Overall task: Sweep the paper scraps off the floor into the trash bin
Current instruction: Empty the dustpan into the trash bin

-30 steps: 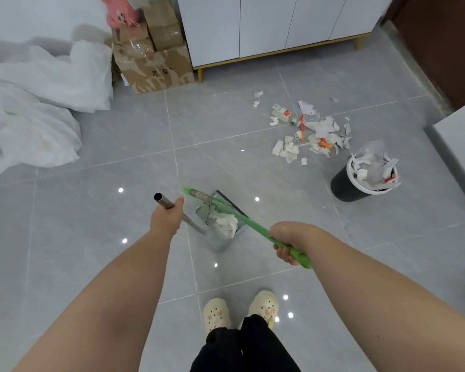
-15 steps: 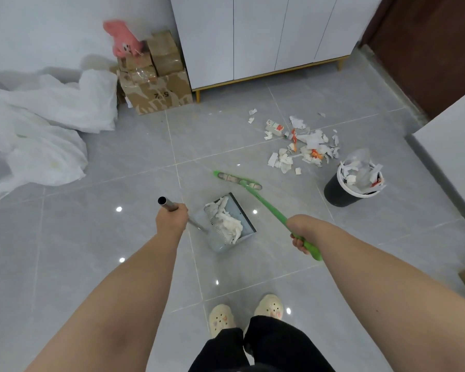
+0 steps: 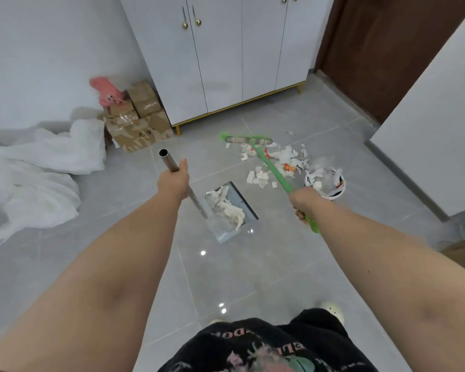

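My left grip (image 3: pixel 172 183) curls round the dustpan (image 3: pixel 226 230) handle at centre; my right grip (image 3: pixel 304 201) clasps the green broom (image 3: pixel 275 173), its head at the paper scraps (image 3: pixel 286 157) beside the trash bin (image 3: pixel 329 196), centre-right.

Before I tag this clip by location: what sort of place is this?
Most likely a room in a home, perhaps a hallway: a white cabinet with gold knobs, a grey tiled floor, and stacked cardboard boxes topped by a pink plush toy.
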The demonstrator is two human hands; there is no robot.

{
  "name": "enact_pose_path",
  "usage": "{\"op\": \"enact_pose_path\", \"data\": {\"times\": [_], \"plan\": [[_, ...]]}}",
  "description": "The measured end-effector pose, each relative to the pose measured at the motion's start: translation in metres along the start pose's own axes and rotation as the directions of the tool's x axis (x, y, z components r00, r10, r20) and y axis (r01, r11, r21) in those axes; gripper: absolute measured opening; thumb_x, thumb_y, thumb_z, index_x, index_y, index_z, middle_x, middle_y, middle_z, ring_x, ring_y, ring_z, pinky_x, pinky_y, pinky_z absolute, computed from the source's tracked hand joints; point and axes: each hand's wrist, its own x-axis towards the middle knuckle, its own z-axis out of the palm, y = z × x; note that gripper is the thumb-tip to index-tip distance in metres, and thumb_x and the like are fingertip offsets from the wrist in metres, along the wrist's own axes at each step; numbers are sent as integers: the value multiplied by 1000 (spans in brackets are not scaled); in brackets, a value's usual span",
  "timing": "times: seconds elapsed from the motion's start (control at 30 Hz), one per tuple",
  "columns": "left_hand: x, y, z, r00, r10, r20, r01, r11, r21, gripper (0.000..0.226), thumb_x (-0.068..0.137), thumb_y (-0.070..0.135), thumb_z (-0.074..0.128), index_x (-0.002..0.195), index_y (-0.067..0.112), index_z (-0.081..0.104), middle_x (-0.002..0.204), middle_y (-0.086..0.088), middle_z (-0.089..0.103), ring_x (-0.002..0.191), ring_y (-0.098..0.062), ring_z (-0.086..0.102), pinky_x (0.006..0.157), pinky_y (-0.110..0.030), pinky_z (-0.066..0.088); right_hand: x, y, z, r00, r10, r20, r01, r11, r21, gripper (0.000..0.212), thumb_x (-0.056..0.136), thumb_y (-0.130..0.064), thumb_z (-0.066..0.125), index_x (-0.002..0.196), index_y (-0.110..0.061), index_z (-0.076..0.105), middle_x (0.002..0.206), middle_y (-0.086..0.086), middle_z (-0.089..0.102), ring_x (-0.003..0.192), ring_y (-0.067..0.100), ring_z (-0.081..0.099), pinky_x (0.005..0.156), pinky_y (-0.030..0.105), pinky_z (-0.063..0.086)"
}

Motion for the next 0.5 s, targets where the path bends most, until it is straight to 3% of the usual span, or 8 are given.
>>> {"op": "enact_pose_path", "data": {"times": [0.2, 0.33, 0.43, 0.5], "plan": [[-31, 52, 102, 999, 26, -45, -27, 1000, -9, 37, 89, 43, 51, 89, 7, 59, 92, -14, 63, 90, -34, 67, 87, -44, 55, 45, 26, -118, 997, -68, -41, 67, 998, -13, 16, 91, -4, 32, 79, -6, 43, 65, 14, 43, 47, 18, 35, 50, 23, 26], [-51, 87, 191, 997, 41, -60, -44, 997, -56, 25, 87, 30, 50, 90, 6, 58, 86, -12, 58, 85, -32, 65, 87, -46, 55, 80, 59, -211, 996, -42, -78, 37, 997, -64, 13, 93, -7, 34, 86, -5, 45, 63, 14, 45, 48, 19, 38, 50, 23, 30], [-63, 103, 239, 994, 58, -97, -66, 994, -83, 23, 86, 26, 49, 90, 6, 59, 83, -12, 57, 78, -30, 62, 82, -45, 55, 99, 78, -264, 994, -19, -104, 14, 999, -50, 19, 93, -6, 36, 76, -5, 44, 61, 12, 42, 49, 18, 37, 51, 22, 28], [-75, 114, 273, 992, 84, -94, -92, 992, -85, 19, 85, 26, 47, 82, 9, 56, 78, -10, 55, 73, -28, 58, 73, -42, 55, 112, 91, -299, 993, 1, -119, -9, 998, -61, 16, 94, -5, 36, 84, -1, 48, 62, 13, 43, 50, 19, 38, 50, 24, 28]]}}
